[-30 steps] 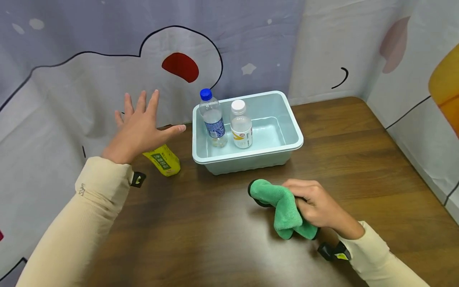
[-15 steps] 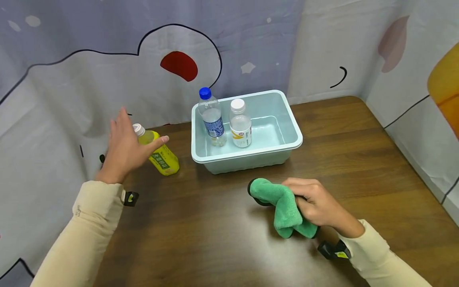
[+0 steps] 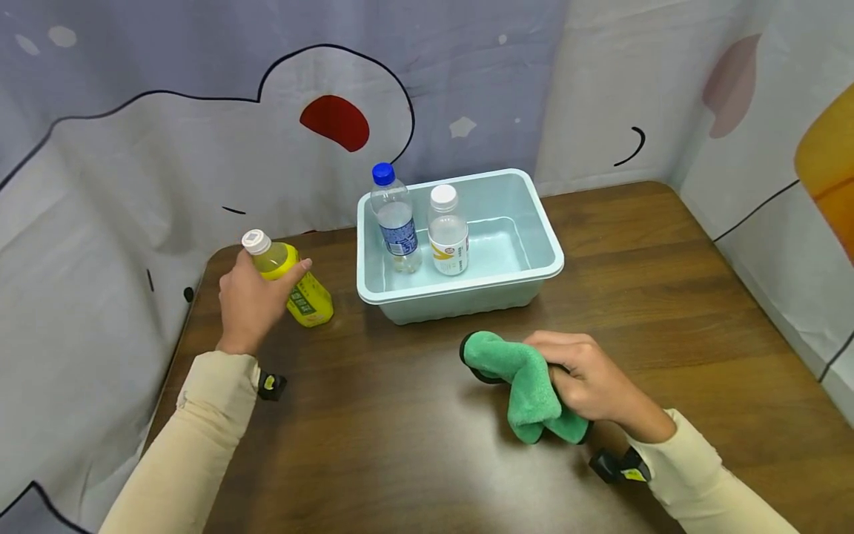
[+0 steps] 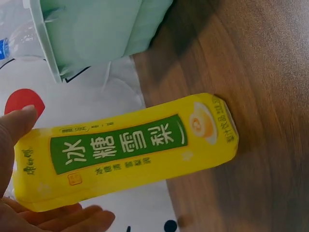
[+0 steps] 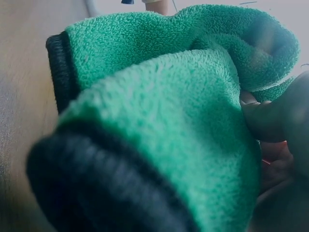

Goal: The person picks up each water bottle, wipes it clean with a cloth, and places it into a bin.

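Note:
A yellow-labelled drink bottle with a white cap stands on the table at the left. My left hand is around its upper part, thumb on one side and fingers on the other. In the left wrist view the fingers lie fairly straight along the edge of the bottle, not curled tightly round it; whether they touch it is unclear. My right hand grips a bunched green cloth with black edging over the table. The cloth fills most of the right wrist view, hiding some fingers.
A pale blue plastic basin stands at the back middle of the wooden table. Inside, toward its left, are a blue-capped bottle and a white-capped bottle. A printed curtain hangs behind the table.
My left hand has come down from above and behind the yellow bottle to its near left side, now around its upper part. My right hand and the cloth have hardly moved.

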Motion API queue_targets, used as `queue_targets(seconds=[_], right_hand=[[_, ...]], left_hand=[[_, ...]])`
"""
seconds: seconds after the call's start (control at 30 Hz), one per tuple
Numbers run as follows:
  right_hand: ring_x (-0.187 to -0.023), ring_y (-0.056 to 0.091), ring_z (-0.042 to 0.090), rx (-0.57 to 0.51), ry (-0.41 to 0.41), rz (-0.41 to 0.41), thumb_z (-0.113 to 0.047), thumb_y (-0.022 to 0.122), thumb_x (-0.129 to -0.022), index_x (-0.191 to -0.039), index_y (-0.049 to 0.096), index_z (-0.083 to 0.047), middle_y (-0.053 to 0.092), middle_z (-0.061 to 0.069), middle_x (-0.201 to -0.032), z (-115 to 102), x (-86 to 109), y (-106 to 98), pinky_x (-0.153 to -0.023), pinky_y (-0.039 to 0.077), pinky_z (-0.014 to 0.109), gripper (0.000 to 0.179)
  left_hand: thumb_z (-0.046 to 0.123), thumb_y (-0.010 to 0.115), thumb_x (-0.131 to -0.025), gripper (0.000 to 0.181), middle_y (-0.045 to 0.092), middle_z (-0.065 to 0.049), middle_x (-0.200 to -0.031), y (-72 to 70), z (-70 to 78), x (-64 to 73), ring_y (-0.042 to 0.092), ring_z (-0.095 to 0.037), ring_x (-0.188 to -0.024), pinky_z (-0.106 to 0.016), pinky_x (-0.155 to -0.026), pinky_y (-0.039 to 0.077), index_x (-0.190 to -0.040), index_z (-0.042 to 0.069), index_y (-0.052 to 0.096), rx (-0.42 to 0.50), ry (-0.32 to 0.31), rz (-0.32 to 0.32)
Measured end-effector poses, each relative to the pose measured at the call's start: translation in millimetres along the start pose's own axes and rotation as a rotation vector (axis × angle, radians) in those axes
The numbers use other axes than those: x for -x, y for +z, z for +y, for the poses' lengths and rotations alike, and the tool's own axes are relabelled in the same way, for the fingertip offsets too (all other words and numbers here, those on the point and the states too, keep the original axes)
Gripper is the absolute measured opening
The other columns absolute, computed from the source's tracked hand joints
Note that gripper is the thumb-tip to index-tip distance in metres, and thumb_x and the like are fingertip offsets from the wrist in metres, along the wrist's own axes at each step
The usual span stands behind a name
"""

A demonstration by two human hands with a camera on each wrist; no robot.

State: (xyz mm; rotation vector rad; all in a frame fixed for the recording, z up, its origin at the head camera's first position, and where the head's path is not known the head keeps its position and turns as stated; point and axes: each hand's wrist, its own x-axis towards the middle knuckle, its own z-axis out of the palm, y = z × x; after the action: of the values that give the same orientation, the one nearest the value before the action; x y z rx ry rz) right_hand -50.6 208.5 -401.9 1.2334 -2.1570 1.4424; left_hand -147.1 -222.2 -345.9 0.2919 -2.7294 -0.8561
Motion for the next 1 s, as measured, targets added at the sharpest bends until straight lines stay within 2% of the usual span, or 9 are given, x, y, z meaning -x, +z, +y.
queue_targets(seconds=[0.23,0.43,0.63,1.0], right_hand=[[-0.084,0.065,0.008,0.007,0.006,0.01,0.027,0.049,-0.074,-0.098,0.075,-0.011,0.071,0.002,-0.096,1.2,1.5,-0.7,-0.08,0.053,0.015,0.052],[-0.084,0.065,0.008,0.005,0.013,0.024,0.028,0.049,-0.072,-0.097,0.075,-0.01,0.071,0.002,-0.095,2.1,2.9,-1.7,-0.08,0.053,0.014,0.052],[-0.087,0.065,0.009,-0.005,0.021,0.026,0.028,0.047,-0.072,-0.098,0.075,-0.01,0.071,0.003,-0.096,1.8,2.4,-2.2,-0.082,0.052,0.014,0.053],[-0.088,0.064,0.012,-0.044,-0.033,0.04,0.028,0.046,-0.074,-0.096,0.073,-0.007,0.07,0.007,-0.095,3.5,-2.5,-1.5,-0.083,0.052,0.015,0.05]], left_hand=[[0.055,0.067,-0.086,0.07,0.068,-0.024,-0.116,1.5,-2.1,2.5,0.069,-0.043,-0.101,-0.054,-0.081,0.058,-0.124,-0.003,0.054,-0.022,0.012,0.037],[0.056,0.066,-0.087,0.07,0.069,-0.025,-0.115,-2.5,-2.1,5.8,0.07,-0.042,-0.098,-0.054,-0.079,0.059,-0.124,-0.003,0.055,-0.036,0.032,0.03],[0.057,0.066,-0.086,0.07,0.068,-0.025,-0.114,-11.2,2.9,16.3,0.07,-0.043,-0.097,-0.054,-0.077,0.059,-0.124,-0.002,0.056,-0.057,0.049,0.022],[0.047,0.074,-0.084,0.058,0.072,-0.025,-0.095,-21.7,14.1,36.8,0.071,-0.043,-0.082,-0.055,-0.068,0.057,-0.112,-0.002,0.06,-0.056,0.191,0.095]])
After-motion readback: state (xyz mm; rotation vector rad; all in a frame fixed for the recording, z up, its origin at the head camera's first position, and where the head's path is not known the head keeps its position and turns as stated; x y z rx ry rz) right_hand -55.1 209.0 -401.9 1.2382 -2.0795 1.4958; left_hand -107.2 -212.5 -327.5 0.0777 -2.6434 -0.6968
